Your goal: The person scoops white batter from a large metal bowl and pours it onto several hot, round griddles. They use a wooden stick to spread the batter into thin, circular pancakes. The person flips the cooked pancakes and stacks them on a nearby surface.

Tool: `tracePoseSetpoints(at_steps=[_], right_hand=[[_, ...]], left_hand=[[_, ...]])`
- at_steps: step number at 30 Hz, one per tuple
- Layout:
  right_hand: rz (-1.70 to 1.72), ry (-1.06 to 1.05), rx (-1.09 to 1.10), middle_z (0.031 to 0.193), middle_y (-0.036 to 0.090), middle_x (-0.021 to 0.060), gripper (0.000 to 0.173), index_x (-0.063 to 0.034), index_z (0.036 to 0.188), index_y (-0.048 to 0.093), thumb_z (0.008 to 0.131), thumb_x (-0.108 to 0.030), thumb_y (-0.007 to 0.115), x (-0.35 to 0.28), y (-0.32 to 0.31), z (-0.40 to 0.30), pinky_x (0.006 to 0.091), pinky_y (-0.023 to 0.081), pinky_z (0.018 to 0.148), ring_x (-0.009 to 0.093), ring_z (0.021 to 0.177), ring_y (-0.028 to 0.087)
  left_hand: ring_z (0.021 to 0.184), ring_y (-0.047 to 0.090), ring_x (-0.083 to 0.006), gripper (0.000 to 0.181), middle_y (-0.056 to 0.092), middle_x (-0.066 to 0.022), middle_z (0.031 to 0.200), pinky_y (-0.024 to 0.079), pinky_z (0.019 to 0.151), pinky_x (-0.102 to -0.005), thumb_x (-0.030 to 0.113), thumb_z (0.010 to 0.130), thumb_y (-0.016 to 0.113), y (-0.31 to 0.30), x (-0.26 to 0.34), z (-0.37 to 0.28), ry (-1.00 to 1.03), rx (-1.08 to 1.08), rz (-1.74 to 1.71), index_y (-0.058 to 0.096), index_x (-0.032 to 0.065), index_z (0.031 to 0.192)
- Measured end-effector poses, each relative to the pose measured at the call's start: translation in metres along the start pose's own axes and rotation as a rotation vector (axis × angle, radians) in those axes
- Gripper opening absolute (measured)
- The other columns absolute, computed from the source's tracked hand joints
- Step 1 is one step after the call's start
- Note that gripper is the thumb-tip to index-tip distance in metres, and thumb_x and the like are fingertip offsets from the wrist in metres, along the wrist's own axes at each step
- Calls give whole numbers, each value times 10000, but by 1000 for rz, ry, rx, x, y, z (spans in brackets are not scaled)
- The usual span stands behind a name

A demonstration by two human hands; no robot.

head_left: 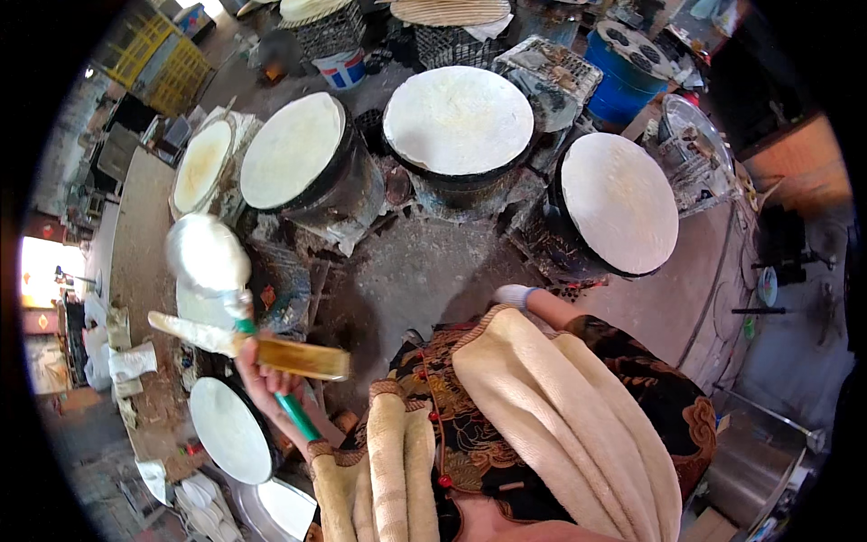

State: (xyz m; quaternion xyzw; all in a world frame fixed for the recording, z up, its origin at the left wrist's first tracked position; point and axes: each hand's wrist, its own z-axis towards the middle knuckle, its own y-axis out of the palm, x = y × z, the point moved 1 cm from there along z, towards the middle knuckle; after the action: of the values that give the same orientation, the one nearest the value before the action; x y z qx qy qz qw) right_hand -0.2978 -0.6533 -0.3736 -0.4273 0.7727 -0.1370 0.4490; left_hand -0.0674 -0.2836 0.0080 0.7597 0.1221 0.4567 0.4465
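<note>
My left hand (269,381) grips a ladle by its green handle (297,414) together with a flat wooden spatula (305,358). The spatula's far end is coated in white batter. The blurred round ladle bowl (208,252) hangs over a white-covered round griddle (203,305), hiding part of it. My right hand (513,296), in a white knitted glove, is low beside my body, left of and below the right-hand griddle. Its fingers are partly hidden by the beige towel (562,406) on my shoulder. Thin white batter rounds (459,120) cover the drum-stove griddles in an arc before me.
More white rounds lie on griddles at left (292,150), right (620,203) and lower left (230,430). A blue drum (620,78) stands at the back right. Stacked crates (332,34) and a bucket (341,70) stand behind. A long board (139,251) runs along the left.
</note>
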Motion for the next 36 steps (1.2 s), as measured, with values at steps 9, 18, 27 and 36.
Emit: tracePoseSetpoints(at_steps=[9, 18, 27, 36], right_hand=[[366, 170, 282, 795, 660, 197, 362, -7, 885, 684, 817, -352, 598, -81, -86, 85, 433, 499, 676, 346, 716, 638], [943, 503, 336, 703, 632, 98, 301, -14, 838, 687, 816, -310, 642, -65, -62, 114, 360, 466, 552, 206, 613, 592], [988, 510, 246, 747, 650, 83, 251, -43, 856, 691, 849, -286, 628, -137, -69, 209, 326, 440, 545, 180, 628, 581], [1089, 274, -141, 709, 656, 56, 178, -93, 801, 686, 858, -250, 624, -376, -88, 336, 285, 380, 450, 128, 539, 549]], left_hand=[[315, 426, -75, 296, 470, 16, 452, 379, 288, -175, 136, 945, 498, -81, -28, -32, 44, 388, -232, 459, 81, 657], [354, 432, -88, 215, 476, -13, 490, 367, 318, -198, 109, 963, 478, -147, 28, -18, 151, 351, -388, 500, 19, 769], [331, 413, -83, 208, 470, 3, 477, 338, 318, -195, 94, 953, 506, -197, 112, -21, 300, 432, -336, 511, 33, 755], [337, 427, -62, 200, 447, 30, 486, 368, 288, -185, 98, 940, 510, -231, 130, -89, 450, 573, -511, 503, 41, 748]])
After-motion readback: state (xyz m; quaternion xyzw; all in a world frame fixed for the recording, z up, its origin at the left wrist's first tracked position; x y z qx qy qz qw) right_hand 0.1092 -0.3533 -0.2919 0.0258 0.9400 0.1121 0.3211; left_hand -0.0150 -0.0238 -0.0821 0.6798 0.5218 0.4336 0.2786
